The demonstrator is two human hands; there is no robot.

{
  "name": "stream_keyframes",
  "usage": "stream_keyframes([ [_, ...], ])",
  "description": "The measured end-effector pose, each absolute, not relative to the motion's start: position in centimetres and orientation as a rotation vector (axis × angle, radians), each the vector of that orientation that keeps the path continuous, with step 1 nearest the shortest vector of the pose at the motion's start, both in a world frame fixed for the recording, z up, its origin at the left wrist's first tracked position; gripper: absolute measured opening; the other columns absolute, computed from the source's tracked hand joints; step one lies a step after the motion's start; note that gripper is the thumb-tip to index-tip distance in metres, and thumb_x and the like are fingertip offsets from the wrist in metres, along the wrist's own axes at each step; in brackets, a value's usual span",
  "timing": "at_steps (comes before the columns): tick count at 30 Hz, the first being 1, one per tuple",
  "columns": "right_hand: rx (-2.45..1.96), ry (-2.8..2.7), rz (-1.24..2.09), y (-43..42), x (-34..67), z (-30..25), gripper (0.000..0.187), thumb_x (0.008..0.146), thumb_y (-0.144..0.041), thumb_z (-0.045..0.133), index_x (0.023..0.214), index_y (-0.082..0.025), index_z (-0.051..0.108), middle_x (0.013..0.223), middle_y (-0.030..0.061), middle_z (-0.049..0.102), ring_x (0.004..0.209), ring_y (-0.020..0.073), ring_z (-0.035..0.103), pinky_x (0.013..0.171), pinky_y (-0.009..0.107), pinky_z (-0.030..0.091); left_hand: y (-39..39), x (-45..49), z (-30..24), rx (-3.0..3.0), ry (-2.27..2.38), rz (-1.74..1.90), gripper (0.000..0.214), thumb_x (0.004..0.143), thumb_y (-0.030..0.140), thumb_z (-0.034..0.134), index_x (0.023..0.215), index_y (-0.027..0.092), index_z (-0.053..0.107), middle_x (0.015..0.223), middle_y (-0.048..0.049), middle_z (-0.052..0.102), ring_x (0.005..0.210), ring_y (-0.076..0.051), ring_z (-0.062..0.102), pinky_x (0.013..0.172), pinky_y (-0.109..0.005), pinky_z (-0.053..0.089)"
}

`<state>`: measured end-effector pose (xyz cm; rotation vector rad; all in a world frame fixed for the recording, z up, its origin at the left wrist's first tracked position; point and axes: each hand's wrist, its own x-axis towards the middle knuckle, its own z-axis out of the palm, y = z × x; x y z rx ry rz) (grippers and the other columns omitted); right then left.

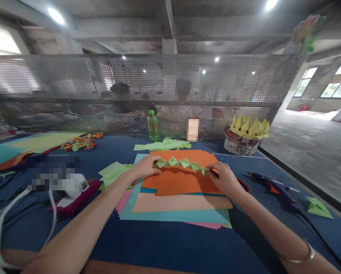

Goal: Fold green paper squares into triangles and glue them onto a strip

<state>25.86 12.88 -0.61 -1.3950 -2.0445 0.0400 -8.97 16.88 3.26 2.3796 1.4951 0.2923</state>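
Note:
A strip of folded light-green paper points (184,163) stretches between my two hands above a stack of coloured paper. Its left end is pinched in the fingers of my left hand (147,167). The fingers of my right hand (223,177) close on the other end. Beside the right palm shows a red loop (243,185), with a dark part near the fingers; whether the hand grips that tool is unclear. Under the strip lie orange sheets (184,182), on top of peach sheets (181,203) and light-blue sheets (170,215).
At right are a blue glue gun (275,186) and a folded green piece (318,207). Behind stand a basket with yellow points (243,144), a green bottle (152,127) and green strips (164,144). Green sheets (113,173), a power strip (76,201) and cables are at left.

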Motion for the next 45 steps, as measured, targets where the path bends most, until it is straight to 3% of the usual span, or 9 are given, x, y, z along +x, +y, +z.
stream_keyframes([
  [6, -1.332, -2.08, 0.066, 12.7, 25.6, -1.0, 0.024, 0.09, -0.016, 0.05, 0.105, -0.018, 0.069, 0.108, 0.0111, 0.072, 0.1, 0.0271, 0.064, 0.091, 0.04, 0.045, 16.3, -10.8, 4.4, 2.382, 1.378, 0.349, 0.031, 0.098, 0.034, 0.063, 0.125, 0.017, 0.061, 0.126, -0.01, 0.062, 0.108, -0.025, 0.064, 0.091, -0.046, 0.056],
  [11, -1.314, -2.101, 0.098, 12.4, 25.4, -1.3, 0.043, 0.08, 0.0, 0.043, 0.113, -0.015, 0.066, 0.113, 0.0126, 0.071, 0.105, 0.0265, 0.064, 0.093, 0.039, 0.046, 16.1, -11.7, 4.9, 2.325, 1.38, 0.36, 0.032, 0.098, 0.033, 0.063, 0.126, 0.017, 0.061, 0.128, -0.0103, 0.062, 0.11, -0.025, 0.063, 0.093, -0.047, 0.055],
  [16, -1.316, -2.101, 0.13, 12.2, 25.4, -1.3, 0.054, 0.073, 0.005, 0.042, 0.118, -0.015, 0.064, 0.117, 0.0127, 0.069, 0.112, 0.0269, 0.062, 0.096, 0.039, 0.047, 16.0, -11.9, 4.4, 2.245, 1.444, 0.316, 0.031, 0.098, 0.033, 0.064, 0.124, 0.016, 0.061, 0.126, -0.01, 0.062, 0.109, -0.025, 0.064, 0.092, -0.046, 0.055],
  [25, -1.345, -2.105, 0.184, 11.9, 25.1, -0.7, 0.057, 0.072, 0.005, 0.043, 0.12, -0.017, 0.064, 0.12, 0.0113, 0.071, 0.113, 0.0255, 0.064, 0.097, 0.038, 0.048, 16.5, -11.6, 4.4, 2.178, 1.52, 0.25, 0.029, 0.099, 0.035, 0.063, 0.119, 0.015, 0.063, 0.118, -0.0083, 0.065, 0.101, -0.023, 0.066, 0.086, -0.043, 0.057],
  [30, -1.335, -2.11, 0.234, 11.4, 24.8, -0.2, 0.052, 0.075, -0.003, 0.054, 0.124, -0.018, 0.062, 0.123, 0.0101, 0.071, 0.113, 0.0261, 0.064, 0.098, 0.037, 0.049, 16.9, -12.0, 4.0, 2.175, 1.583, 0.235, 0.027, 0.099, 0.035, 0.063, 0.117, 0.015, 0.064, 0.117, -0.0079, 0.066, 0.098, -0.022, 0.067, 0.085, -0.041, 0.058],
  [38, -1.379, -2.061, 0.278, 11.9, 24.5, -0.4, 0.038, 0.087, -0.015, 0.059, 0.124, -0.022, 0.064, 0.111, 0.0075, 0.076, 0.093, 0.0224, 0.07, 0.082, 0.031, 0.052, 17.1, -11.8, 3.4, 2.162, 1.59, 0.213, 0.028, 0.099, 0.035, 0.063, 0.119, 0.015, 0.063, 0.117, -0.0082, 0.066, 0.098, -0.022, 0.067, 0.084, -0.041, 0.058],
  [45, -1.393, -2.057, 0.267, 11.9, 24.5, -0.3, 0.039, 0.086, -0.014, 0.057, 0.124, -0.023, 0.064, 0.111, 0.0071, 0.076, 0.096, 0.0239, 0.071, 0.082, 0.031, 0.051, 17.1, -12.1, 3.3, 2.187, 1.539, 0.197, 0.027, 0.098, 0.034, 0.064, 0.117, 0.014, 0.064, 0.115, -0.0076, 0.066, 0.099, -0.023, 0.067, 0.085, -0.042, 0.057],
])
